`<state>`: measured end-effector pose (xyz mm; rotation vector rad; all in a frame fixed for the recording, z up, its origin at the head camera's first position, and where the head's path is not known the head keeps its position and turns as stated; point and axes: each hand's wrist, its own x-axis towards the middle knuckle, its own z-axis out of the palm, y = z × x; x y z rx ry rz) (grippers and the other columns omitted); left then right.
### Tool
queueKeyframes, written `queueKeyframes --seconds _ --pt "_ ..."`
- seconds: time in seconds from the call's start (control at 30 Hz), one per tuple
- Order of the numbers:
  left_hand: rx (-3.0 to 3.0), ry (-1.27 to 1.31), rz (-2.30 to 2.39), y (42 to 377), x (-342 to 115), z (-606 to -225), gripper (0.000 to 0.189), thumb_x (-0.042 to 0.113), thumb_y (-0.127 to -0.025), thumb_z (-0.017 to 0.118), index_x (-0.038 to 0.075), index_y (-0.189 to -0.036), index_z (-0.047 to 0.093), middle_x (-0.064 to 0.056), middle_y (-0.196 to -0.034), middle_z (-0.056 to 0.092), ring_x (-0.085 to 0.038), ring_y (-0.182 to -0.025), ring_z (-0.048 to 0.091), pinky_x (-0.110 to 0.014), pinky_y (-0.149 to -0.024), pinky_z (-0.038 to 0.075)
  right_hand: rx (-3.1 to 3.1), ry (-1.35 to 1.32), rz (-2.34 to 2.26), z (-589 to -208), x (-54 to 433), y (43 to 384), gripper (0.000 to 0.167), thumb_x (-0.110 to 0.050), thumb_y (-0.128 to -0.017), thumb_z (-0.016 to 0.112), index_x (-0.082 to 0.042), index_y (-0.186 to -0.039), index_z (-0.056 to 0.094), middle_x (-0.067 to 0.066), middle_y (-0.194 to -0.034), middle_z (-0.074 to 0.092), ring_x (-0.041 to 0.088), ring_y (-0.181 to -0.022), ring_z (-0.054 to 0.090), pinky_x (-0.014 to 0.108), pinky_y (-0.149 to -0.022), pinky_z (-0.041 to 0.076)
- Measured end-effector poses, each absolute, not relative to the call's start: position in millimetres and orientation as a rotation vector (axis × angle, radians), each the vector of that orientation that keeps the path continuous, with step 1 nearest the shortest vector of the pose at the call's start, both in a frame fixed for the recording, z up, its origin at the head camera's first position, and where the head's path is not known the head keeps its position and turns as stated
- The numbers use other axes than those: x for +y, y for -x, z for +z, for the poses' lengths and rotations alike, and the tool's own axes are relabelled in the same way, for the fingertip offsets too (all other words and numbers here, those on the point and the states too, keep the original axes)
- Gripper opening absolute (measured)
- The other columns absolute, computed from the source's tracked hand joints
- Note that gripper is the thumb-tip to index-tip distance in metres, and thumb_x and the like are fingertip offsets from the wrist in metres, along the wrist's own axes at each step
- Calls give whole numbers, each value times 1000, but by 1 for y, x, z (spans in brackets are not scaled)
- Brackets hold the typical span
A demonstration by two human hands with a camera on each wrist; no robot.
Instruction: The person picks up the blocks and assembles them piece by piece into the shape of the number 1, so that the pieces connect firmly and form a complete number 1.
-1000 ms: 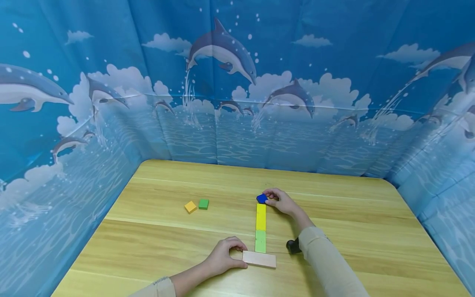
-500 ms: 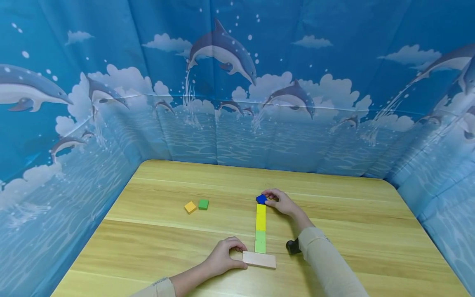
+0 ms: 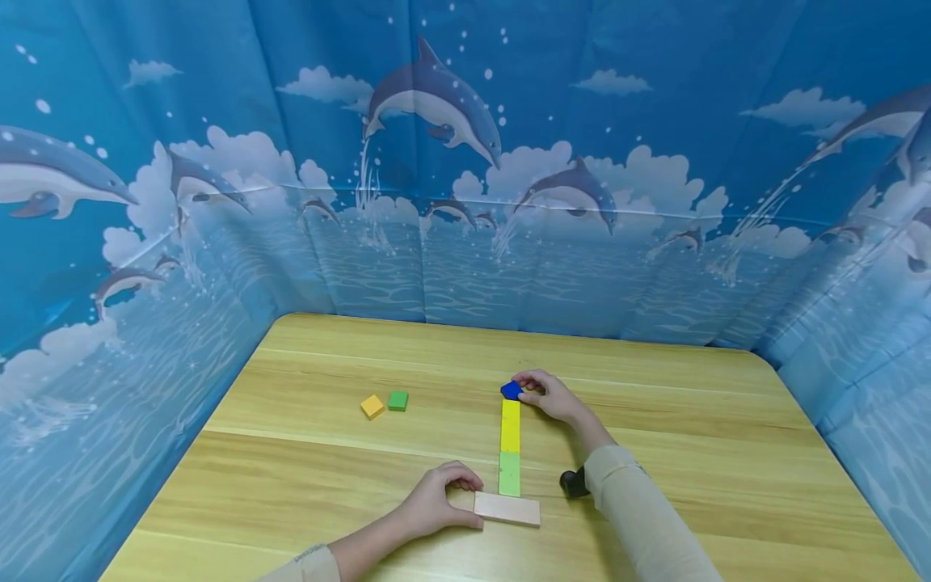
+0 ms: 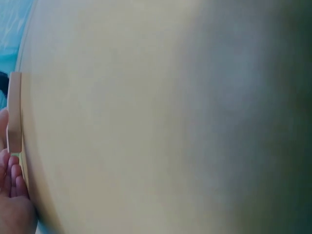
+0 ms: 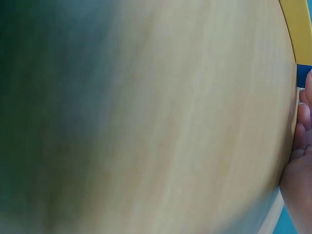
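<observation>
Head cam: yellowish wood-grain tabletop (image 3: 655, 388), streaks running L to R, rounded far corners. Shiny blue fabric curtain (image 3: 465, 275) hangs beyond the far edge & wraps round both sides; print = grey-and-white dolphins, white clouds, bubbles, pale rippled water. Vert. folds plus a horiz. crease thru the mid.

On the surface, R of centre: a column of flat pcs running away from the person. Near end = pale bare-wood rectangular block (image 3: 507, 509), lying crosswise; then light green rectangle (image 3: 509, 474), then longer bright yellow rectangle (image 3: 511, 426), then dark blue angular block (image 3: 511, 391) at the far end.

L hand (image 3: 436, 501) grips the pale block's L end btwn thumb & fingers. R hand (image 3: 554, 399) pinches the blue block from its R side. Beige sleeve (image 3: 643, 501) on the R arm; small black object (image 3: 574, 483) partly hidden beside it, can't ID.

Well L of the column: orange square block (image 3: 372, 406), turned corner-on, near a mid-green square block (image 3: 398, 401).

Both wrist cams: mostly blurred tabletop.
</observation>
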<state>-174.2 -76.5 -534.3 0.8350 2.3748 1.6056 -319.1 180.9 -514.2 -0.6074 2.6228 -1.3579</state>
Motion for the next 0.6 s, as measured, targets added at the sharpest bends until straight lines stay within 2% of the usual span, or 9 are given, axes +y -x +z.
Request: queueKeyframes --seconds 0.1,0.27,0.43,0.6 --pt "2319 -804 1653 178 -79 -536 44 22 -65 82 7 -102 63 0 -97 62 -8 -87 55 -22 -81 46 2628 626 -1349 -513 182 318 29 -5 -91 55 4 -118 54 18 -110 54 27 -95 48 38 -85 40" --pt "2225 -687 1797 185 -87 -530 43 10 -71 77 -1 -108 59 -12 -102 62 -23 -93 56 -27 -85 46 2618 637 -1373 -513 183 318 30 -6 -90 56 4 -118 54 18 -110 54 28 -96 48 38 -86 40" --pt "2279 -615 1848 190 -97 -506 45 5 -73 74 -7 -112 55 -22 -107 58 -38 -99 52 -41 -90 43 2634 673 -1373 -515 183 319 29 -6 -90 56 5 -116 54 18 -107 55 25 -93 48 35 -83 40" --pt "2373 -507 1910 194 -110 -483 45 3 -73 73 -10 -112 54 -26 -108 57 -41 -102 51 -52 -94 37 2626 667 -1365 -515 183 317 29 -5 -90 56 4 -117 54 18 -109 54 26 -94 48 36 -84 40"
